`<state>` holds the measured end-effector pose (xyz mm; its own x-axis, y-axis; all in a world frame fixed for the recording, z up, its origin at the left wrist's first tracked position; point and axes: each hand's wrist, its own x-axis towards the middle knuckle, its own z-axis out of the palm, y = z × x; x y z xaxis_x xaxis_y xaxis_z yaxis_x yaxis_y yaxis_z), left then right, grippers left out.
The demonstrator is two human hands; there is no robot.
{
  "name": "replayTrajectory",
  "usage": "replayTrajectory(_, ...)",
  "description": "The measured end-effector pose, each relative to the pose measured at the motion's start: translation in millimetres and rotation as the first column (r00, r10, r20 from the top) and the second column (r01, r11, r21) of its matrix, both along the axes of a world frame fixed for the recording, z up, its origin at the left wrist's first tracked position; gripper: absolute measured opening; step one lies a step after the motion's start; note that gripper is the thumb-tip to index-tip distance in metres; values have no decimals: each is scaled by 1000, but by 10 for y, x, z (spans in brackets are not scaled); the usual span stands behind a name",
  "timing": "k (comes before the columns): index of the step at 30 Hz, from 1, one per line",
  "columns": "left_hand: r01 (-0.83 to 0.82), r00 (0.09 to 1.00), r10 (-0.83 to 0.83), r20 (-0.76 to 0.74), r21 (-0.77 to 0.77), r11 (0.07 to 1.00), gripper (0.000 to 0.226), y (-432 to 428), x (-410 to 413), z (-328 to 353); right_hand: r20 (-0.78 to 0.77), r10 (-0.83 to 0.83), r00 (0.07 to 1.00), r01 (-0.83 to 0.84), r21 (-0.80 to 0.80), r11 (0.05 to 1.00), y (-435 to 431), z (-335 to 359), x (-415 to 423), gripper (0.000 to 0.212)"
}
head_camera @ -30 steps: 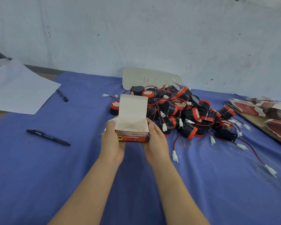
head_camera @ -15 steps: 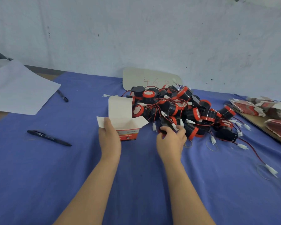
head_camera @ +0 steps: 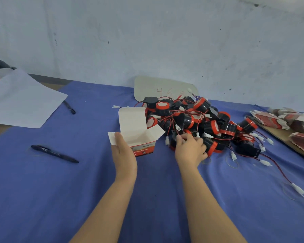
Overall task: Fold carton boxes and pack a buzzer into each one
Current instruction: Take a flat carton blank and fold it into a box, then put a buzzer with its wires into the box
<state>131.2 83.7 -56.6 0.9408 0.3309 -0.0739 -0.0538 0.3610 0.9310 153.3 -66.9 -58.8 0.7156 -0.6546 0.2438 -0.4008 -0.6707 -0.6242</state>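
**Box open, buzzer under the right hand**

The box (head_camera: 139,135) stands on the desk (head_camera: 60,190) at the centre, mouth up. Its lid flap stands upright on the 12 o'clock side and the side flaps splay out at 9 and 3. Its long axis runs roughly 9 to 3, and the printed face looks toward 6. The left hand (head_camera: 124,151) holds it from the 9 o'clock end, thumb on that flap. The grip looks light.

At 3 o'clock from the box, the right hand (head_camera: 189,149) is at the near edge of the pile (head_camera: 200,120). Its grip is curled over a buzzer (head_camera: 211,146). That buzzer lies on its side, its red-ringed face turned toward about 3 o'clock. Which wire is its own I cannot tell.

The box is likely thin card: light, easily crushed, prone to skid on the cloth. It is best steadied by its walls, not by the flaps.

The buzzer is probably hard plastic, light and rigid. It should be taken round the drum body. Its thin lead with the white plug is tangled among the others, so a straight lift may drag neighbours along. The short drum axis probably has to point down into the mouth to fit.
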Motion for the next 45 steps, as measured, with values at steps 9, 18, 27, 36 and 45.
replayTrajectory(9,-76,997,72,-35,-133,988,41,94,44,39,132,462,877,-478,135,868,-143,356,-483,20)
replayTrajectory(18,-47,998,43,-51,-93,995,42,49,22,25,-19,301,953,-299,71,952,-95,328,-579,33)
replayTrajectory(27,26,999,-22,-35,136,990,34,-10,-20,11,-18,227,974,-227,33,973,110,313,50,77)
replayTrajectory(36,182,983,-163,-83,475,861,25,-35,33,-125,348,148,926,-130,-75,989,-112,699,-119,63)
replayTrajectory(45,173,985,-164,-59,439,882,34,-52,-12,-146,-60,708,704,-685,-324,653,275,869,-470,55)
